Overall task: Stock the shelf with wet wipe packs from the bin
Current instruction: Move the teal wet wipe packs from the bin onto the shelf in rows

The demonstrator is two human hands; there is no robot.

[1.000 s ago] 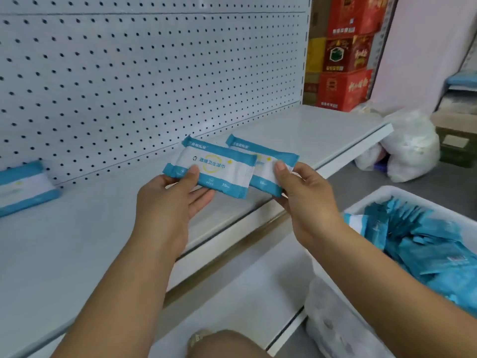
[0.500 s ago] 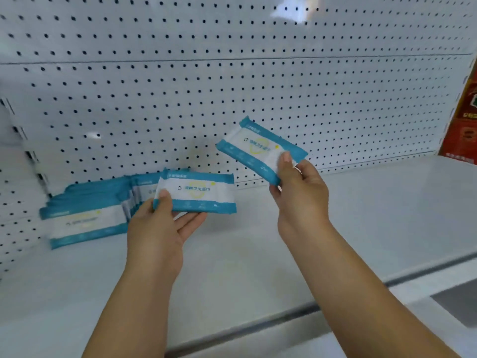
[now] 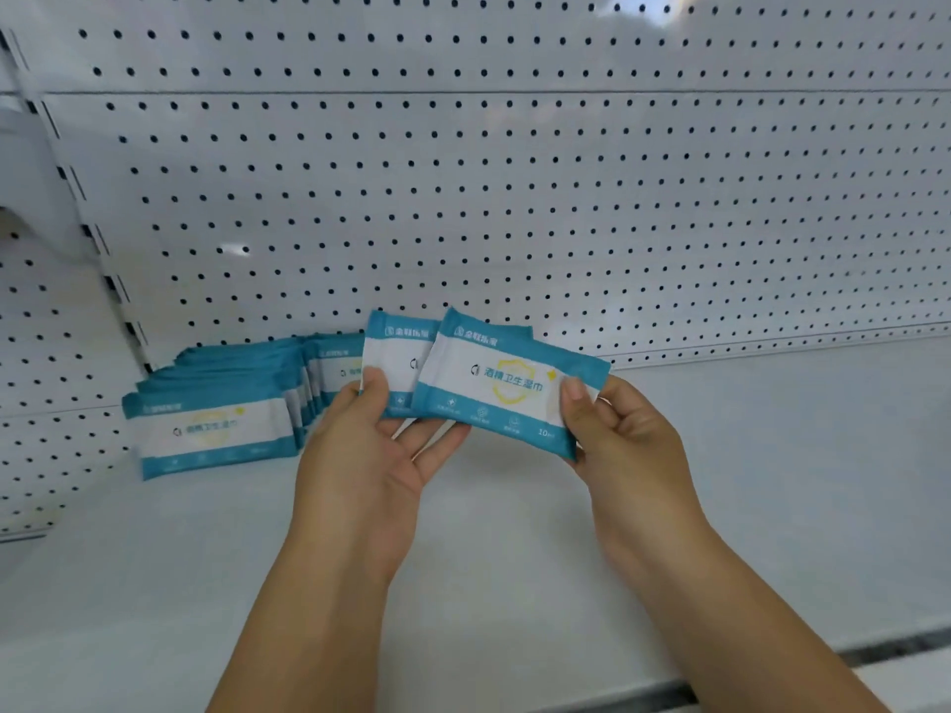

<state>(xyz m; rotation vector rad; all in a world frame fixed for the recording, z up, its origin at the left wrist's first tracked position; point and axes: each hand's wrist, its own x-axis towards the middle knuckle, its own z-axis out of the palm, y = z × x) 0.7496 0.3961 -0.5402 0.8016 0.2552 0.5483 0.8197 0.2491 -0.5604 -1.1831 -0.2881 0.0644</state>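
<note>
**Two wet wipe packs held above the shelf [image 3: 720, 481], before placement.** The rear pack [image 3: 393, 360] is pinched at its left edge by the left hand [image 3: 370, 455], with the thumb laid on the printed face and the fingers spread almost straight beneath; the front pack [image 3: 509, 385] is pinched at its right edge by the right hand [image 3: 628, 445], with the thumb on the face and the fingers curled behind. The front pack overlaps the rear one in view; whether the two touch cannot be told. Both are carried face-forward, clear of the shelf surface.

The packs may be judged light, flat and pliant; the film looks glossy and is probably somewhat slippery, so a hold on the blue sealed border is to be preferred to one on the soft middle; little risk of damage is expected from a firm pinch.

A row of packs [image 3: 216, 429] stands on edge at the left of the shelf, leaning back towards the pegboard back panel [image 3: 514, 198] and close to the slotted upright [image 3: 118, 301]. Its right end lies just behind the rear pack; this leaning row is the thing most likely to be disturbed if a new pack is pushed in carelessly. The bin is not in view.
</note>
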